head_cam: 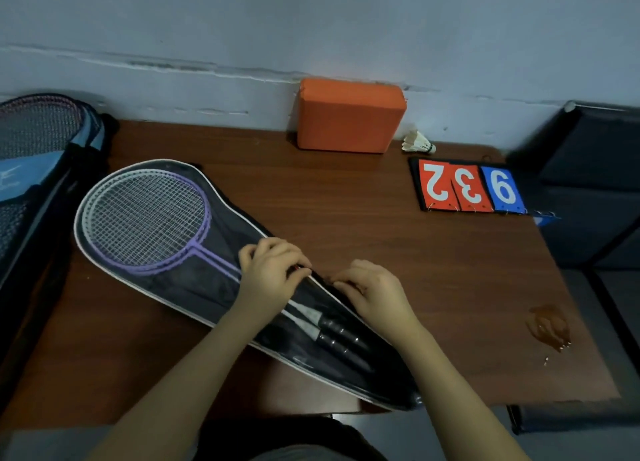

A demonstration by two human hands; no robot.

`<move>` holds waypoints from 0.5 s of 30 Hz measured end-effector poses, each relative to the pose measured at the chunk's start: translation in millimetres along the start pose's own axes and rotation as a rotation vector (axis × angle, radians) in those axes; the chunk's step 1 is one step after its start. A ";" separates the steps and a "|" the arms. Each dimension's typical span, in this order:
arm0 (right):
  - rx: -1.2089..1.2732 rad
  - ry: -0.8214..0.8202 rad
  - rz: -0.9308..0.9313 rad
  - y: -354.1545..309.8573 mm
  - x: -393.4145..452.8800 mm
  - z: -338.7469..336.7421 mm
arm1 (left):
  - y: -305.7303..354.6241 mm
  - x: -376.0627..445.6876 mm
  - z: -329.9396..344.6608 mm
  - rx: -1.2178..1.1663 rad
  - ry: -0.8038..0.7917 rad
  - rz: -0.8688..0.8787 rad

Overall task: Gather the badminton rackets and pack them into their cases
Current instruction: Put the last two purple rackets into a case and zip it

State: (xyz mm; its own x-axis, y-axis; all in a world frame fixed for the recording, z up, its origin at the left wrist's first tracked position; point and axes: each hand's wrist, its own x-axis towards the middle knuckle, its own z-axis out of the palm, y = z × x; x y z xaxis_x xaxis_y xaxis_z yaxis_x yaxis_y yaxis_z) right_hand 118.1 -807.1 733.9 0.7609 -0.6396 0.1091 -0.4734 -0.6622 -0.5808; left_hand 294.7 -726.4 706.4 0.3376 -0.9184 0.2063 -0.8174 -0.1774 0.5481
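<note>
Two rackets (145, 218) are lying stacked inside a black see-through case (194, 287) with white piping, heads toward the far left, black grips toward the near right. Case is sitting diagonally on the brown counter (346, 218). Left hand (273, 273) is pinching the case's far edge mid-length, fingers curled, something small and red showing at the fingertips; can't tell if it's a zipper pull. Right hand (374, 294) is gripping the same edge just beside it, fingers curled onto the dark fabric. Another blue-black case (41, 170) with a racket head showing is sitting at the far left, next to the first case. Orange block (349, 114) is standing against the wall, shuttlecock (419, 144) just right of it, flip scoreboard (467, 187) lying near the right edge. Wet spill (550, 325) is sitting on the counter's near right.
</note>
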 end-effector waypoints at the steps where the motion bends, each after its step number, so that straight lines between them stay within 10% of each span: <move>1: 0.005 0.000 0.011 3.7 -5.3 0.0 | 1.0 0.1 1.5 0.021 0.007 -0.009; 15: -0.015 0.064 0.174 59.4 -87.3 -36.4 | 33.4 2.9 34.7 0.030 0.093 -0.232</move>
State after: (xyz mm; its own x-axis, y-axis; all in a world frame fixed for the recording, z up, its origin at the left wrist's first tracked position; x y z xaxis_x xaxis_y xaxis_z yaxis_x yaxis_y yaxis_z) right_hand 7.4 -804.8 719.3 0.6379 -0.7678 0.0593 -0.6021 -0.5452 -0.5833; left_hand 252.2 -747.2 697.2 0.5581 -0.8158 0.1518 -0.7260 -0.3915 0.5654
